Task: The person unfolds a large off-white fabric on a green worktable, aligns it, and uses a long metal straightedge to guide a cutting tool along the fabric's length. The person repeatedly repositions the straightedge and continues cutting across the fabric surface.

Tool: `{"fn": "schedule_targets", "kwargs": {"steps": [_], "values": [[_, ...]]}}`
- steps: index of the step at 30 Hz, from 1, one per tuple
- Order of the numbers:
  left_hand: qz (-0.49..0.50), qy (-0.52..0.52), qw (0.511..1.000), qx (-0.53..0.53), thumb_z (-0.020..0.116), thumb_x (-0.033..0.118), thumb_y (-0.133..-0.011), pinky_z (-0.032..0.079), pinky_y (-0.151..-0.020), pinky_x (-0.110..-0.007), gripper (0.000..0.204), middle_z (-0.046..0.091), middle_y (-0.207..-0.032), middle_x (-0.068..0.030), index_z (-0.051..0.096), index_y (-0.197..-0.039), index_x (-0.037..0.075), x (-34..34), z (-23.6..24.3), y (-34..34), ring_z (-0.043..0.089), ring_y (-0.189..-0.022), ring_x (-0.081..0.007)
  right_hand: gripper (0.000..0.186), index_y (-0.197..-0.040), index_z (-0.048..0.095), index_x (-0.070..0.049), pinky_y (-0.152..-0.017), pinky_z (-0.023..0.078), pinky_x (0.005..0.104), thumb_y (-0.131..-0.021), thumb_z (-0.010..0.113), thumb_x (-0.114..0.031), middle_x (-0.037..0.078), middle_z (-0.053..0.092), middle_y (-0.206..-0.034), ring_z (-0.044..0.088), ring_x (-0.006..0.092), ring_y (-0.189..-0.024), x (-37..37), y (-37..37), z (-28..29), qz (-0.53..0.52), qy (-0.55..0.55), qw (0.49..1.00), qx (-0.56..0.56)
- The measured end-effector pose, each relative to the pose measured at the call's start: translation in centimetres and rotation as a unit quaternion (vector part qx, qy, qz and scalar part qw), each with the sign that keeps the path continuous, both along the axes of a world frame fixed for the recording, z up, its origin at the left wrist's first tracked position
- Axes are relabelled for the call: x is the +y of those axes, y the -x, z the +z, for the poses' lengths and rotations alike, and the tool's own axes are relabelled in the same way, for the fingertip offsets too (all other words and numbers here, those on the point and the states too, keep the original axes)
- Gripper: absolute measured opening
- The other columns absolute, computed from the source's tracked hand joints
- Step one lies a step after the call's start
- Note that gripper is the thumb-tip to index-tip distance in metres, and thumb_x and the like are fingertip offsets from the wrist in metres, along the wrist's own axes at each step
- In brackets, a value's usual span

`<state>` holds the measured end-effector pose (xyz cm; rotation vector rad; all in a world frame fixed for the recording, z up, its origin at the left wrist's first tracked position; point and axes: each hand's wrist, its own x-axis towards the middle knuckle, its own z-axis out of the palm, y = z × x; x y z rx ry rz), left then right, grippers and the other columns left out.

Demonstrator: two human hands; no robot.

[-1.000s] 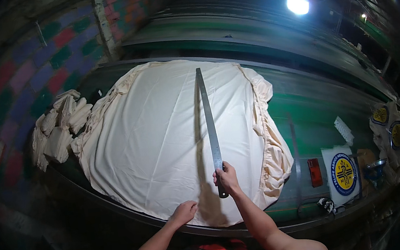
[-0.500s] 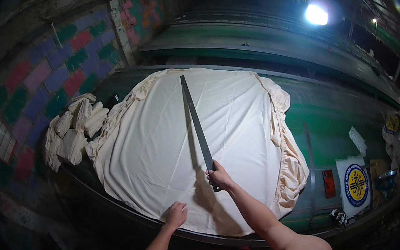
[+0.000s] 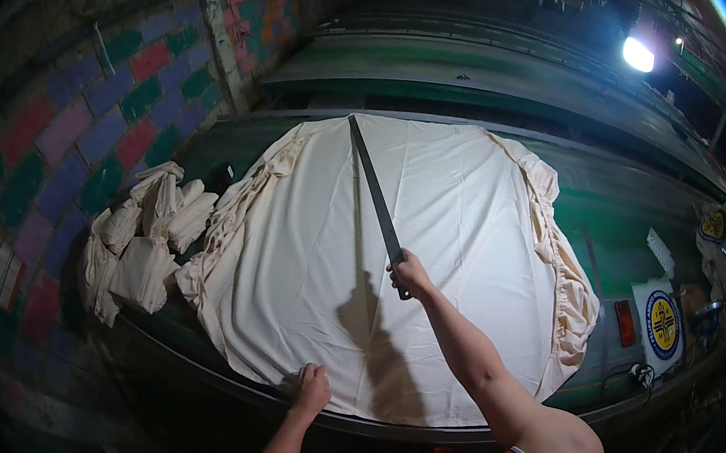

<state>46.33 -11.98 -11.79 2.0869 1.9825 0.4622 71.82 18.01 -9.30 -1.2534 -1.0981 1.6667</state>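
A large cream cloth (image 3: 468, 304) lies spread over the green table, with gathered, wrinkled edges on its left and right sides. My right hand (image 3: 410, 272) is closed around the near end of a long, flat dark straightedge (image 3: 377, 194). The straightedge reaches away over the cloth to its far edge and casts a shadow beside it. At the cloth's near edge, my left hand (image 3: 311, 389) rests with curled fingers, pinching the fabric; its fingertips are partly hidden.
Folded cream cloth bundles (image 3: 142, 272) are piled at the left. To the right lie a red phone-like object (image 3: 625, 323), a white sheet with a round blue-and-yellow emblem (image 3: 663, 323) and a dark cable (image 3: 642, 374). A painted block wall (image 3: 96, 131) stands at the left.
My right hand has moved away from me with the straightedge, whose tip now reaches the cloth's far edge. My left hand stays at the near edge. The view has shifted slightly.
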Motion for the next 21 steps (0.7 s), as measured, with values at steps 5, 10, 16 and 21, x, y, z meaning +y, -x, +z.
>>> {"fn": "schedule_targets", "kwargs": {"steps": [5,10,16,21], "values": [[-0.021,-0.015,0.999,0.02,0.061,0.008,-0.083,0.047,-0.091,-0.048,0.028,0.058,-0.108,-0.0182,0.062,-0.11,0.002,0.1,-0.1,3.9,0.055,-0.104,-0.0388,0.024,-0.113,0.044,0.003,-0.049,0.048,0.0317,-0.089,0.039,0.007,0.01,0.058,-0.087,0.053,0.0144,-0.06,1.5,3.5,1.7,-0.01,0.028,0.994,0.105],[-0.036,-0.039,0.998,0.017,0.063,0.007,-0.082,0.046,-0.092,-0.047,0.027,0.057,-0.109,-0.0165,0.064,-0.109,0.003,0.3,-0.9,4.5,0.055,-0.106,-0.0364,0.01,-0.097,0.05,-0.001,-0.05,0.049,0.0319,-0.091,0.043,0.002,0.008,0.056,-0.081,0.054,0.0155,-0.061,-3.3,4.6,3.1,-0.015,-0.047,0.999,0.023],[-0.023,-0.043,0.999,-0.014,0.063,0.006,-0.081,0.048,-0.091,-0.045,0.028,0.057,-0.113,-0.0149,0.066,-0.109,0.004,0.2,-0.5,4.0,0.055,-0.106,-0.0352,0.028,-0.117,0.051,-0.001,-0.048,0.047,0.0308,-0.09,0.044,0.003,0.007,0.058,-0.081,0.054,0.0138,-0.061,-11.1,5.3,2.5,-0.026,-0.03,0.998,-0.058],[-0.043,-0.095,0.995,-0.009,0.062,0.005,-0.08,0.048,-0.091,-0.045,0.029,0.06,-0.111,-0.0143,0.068,-0.109,0.004,0.2,-0.1,3.9,0.057,-0.104,-0.0344,0.026,-0.114,0.052,-0.001,-0.046,0.046,0.0311,-0.089,0.044,0.002,0.008,0.059,-0.08,0.054,0.0139,-0.058,-7.7,5.6,1.3,-0.005,-0.052,0.995,-0.087]]}}
